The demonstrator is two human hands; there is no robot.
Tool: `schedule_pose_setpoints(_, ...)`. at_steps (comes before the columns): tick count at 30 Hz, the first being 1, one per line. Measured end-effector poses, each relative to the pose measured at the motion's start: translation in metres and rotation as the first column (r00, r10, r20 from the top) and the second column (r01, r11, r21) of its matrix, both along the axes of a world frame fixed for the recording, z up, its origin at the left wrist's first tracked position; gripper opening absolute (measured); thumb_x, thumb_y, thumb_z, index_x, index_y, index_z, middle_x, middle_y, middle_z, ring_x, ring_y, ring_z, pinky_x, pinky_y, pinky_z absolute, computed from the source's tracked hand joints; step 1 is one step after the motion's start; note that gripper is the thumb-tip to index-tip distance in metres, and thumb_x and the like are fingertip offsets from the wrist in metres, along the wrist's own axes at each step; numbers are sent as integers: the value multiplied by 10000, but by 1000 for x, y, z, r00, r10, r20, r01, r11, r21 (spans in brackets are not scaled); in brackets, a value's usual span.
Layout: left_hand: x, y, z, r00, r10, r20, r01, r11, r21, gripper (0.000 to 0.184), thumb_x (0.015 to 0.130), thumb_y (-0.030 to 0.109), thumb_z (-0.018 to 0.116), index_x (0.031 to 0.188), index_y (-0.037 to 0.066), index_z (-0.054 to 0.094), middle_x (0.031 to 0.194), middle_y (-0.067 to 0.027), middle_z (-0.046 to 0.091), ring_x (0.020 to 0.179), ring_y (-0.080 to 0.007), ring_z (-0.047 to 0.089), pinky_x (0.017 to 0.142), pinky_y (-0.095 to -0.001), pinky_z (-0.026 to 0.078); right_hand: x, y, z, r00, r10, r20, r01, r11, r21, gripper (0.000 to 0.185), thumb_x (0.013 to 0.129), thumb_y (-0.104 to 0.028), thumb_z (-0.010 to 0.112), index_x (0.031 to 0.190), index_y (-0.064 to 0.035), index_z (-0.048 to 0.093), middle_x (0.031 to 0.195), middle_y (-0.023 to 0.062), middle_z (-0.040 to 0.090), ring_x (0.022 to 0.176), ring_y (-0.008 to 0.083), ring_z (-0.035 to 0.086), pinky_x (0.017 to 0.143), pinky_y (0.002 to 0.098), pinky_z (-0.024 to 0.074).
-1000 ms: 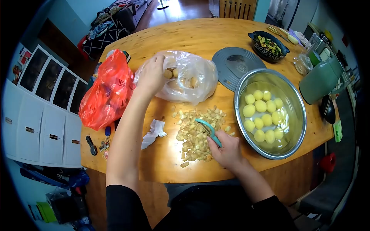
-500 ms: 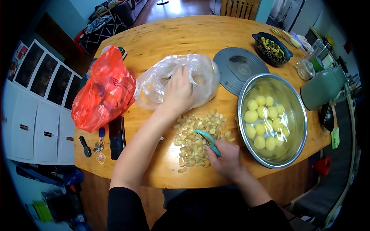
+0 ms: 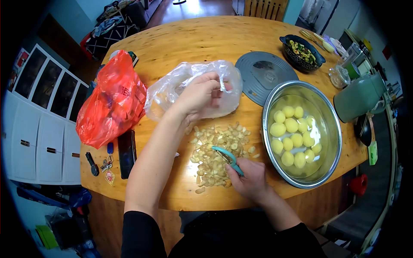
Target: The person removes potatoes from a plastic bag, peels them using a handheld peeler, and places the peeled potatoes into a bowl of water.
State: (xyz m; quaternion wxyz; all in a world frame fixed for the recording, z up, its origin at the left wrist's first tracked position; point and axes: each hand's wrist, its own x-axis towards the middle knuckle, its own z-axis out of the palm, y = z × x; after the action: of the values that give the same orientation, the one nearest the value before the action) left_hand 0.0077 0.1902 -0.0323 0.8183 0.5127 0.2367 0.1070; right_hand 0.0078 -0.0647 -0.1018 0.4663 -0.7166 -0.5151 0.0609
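Observation:
My left hand (image 3: 203,95) is at the mouth of a clear plastic bag (image 3: 167,92). Its fingers are apart and curved, the fingertips against the bag's rim, with nothing visibly gripped. The bag's contents are mostly hidden by the hand and plastic. In my right hand (image 3: 249,178) is a turquoise peeler (image 3: 235,165), its head pointing up and left over a pile of peelings (image 3: 215,172). To the right, a metal basin (image 3: 337,150) holds several peeled, round, yellow potatoes (image 3: 291,125) in water.
A red plastic bag (image 3: 114,101), phone (image 3: 127,155), keys (image 3: 107,163) and black watch-like item (image 3: 91,163) lie at the left. Behind the basin are a grey round lid (image 3: 258,81) and dark bowl of food (image 3: 302,56). A green pitcher (image 3: 359,94) stands right.
My left hand moved right from the clear bag's left side, reached into its mouth, then shifted to its rim. The view shifted, revealing the phone. My right hand still holds the peeler.

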Motion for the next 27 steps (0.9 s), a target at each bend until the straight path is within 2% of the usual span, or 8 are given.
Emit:
schedule_pose_setpoints(4, 11, 10, -31, 994, -108, 18, 97, 946, 308, 76, 911, 61, 681, 978, 25, 678, 952, -46, 693, 770, -126, 647, 711, -282, 527, 0, 0, -1, 1000, -9, 12, 9, 1000, 7, 151, 850, -74, 769, 832, -26, 627, 652, 137, 621, 561, 320, 646, 501, 401, 491)
schedule_pose_setpoints(7, 18, 13, -49, 992, -56, -111, 123, 570, 812, 244, 855, 130, 740, 1042, -18, 690, 1010, -156, 718, 898, -280, 711, 805, -398, 572, 1, -1, -1, 1000, 0, 5, 0, 1000, 14, 154, 850, -73, 769, 831, -25, 624, 646, 141, 618, 556, 323, 644, 497, 401, 489)
schedule_pose_setpoints(11, 12, -8, -52, 983, -51, -177, 182, 110, 977, 301, 843, 209, 745, 1051, -3, 696, 1059, -253, 694, 972, -448, 676, 840, -486, 555, 0, -1, -1, 1000, 2, 5, -2, 1000, 17, 159, 849, -72, 770, 823, -28, 620, 638, 145, 615, 551, 331, 642, 493, 405, 488)
schedule_pose_setpoints(14, 15, -20, -81, 996, -15, 83, -84, -157, 984, 233, 804, 112, 683, 1000, -10, 645, 961, -272, 665, 914, -466, 652, 806, -503, 527, -1, 0, -2, 1000, -15, 19, 14, 999, 32, 161, 849, -76, 772, 813, -35, 621, 633, 145, 614, 542, 336, 637, 488, 408, 487)
schedule_pose_setpoints(18, -1, -33, -64, 993, 21, -114, 110, 140, 984, 356, 806, 47, 704, 1147, -3, 615, 1065, -279, 661, 1025, -483, 630, 885, -503, 516, -2, 1, -8, 999, -36, 29, 34, 998, 55, 166, 849, -90, 778, 806, -35, 627, 627, 147, 610, 525, 337, 626, 480, 410, 483)
schedule_pose_setpoints(21, -39, -29, -41, 987, 162, 7, -21, 88, 996, 401, 848, 9, 674, 1243, 17, 603, 1066, -245, 679, 1015, -398, 678, 875, -434, 570, -3, 0, -7, 998, -64, 13, 63, 995, 72, 181, 860, -107, 778, 799, -30, 626, 624, 150, 607, 520, 335, 623, 478, 406, 480)
schedule_pose_setpoints(24, -93, -32, -30, 973, 182, 145, -203, 358, 912, 458, 904, 10, 704, 1337, 34, 559, 1129, -163, 671, 1036, -259, 685, 916, -358, 569, -4, -2, -1, 997, -63, -45, 67, 995, 74, 182, 883, -129, 770, 842, -25, 626, 627, 153, 607, 531, 343, 628, 481, 409, 478)
schedule_pose_setpoints(27, -145, -59, -36, 971, 119, 207, -171, 953, 252, 473, 980, 60, 676, 1418, 42, 498, 1199, -102, 637, 1069, -150, 645, 945, -321, 557, -7, -5, 5, 993, -17, -116, 22, 999, 35, 170, 926, -160, 734, 917, -27, 628, 634, 160, 613, 554, 362, 641, 506, 432, 485)
